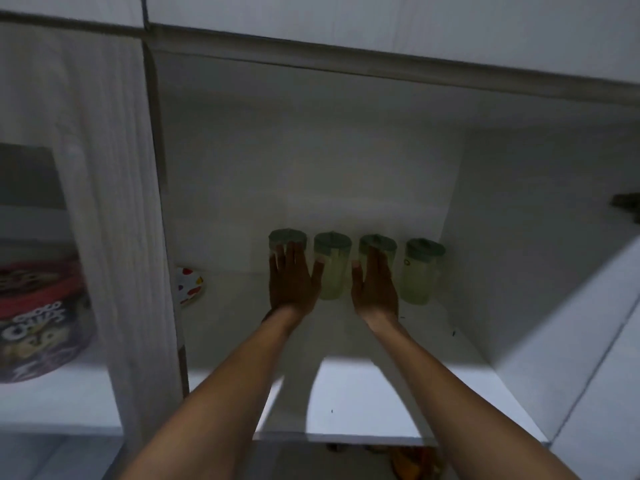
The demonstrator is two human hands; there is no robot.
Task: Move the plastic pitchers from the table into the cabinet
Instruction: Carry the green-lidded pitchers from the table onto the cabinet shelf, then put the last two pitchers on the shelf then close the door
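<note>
Several pale green plastic pitchers with darker green lids stand upright in a row at the back of the white cabinet shelf (346, 375). My left hand (292, 278) lies flat, fingers together, against the leftmost pitcher (287, 239). The second pitcher (331, 268) shows between my hands. My right hand (375, 284) lies flat against the third pitcher (378, 244). The rightmost pitcher (420, 271) stands free beside it. Neither hand curls around a pitcher; both only touch the fronts.
A white bowl with coloured spots (189, 285) sits at the shelf's back left. A cabinet divider post (121, 220) stands on the left, with a cereal bag (38, 323) on the neighbouring shelf. An open cabinet door (588, 341) is on the right.
</note>
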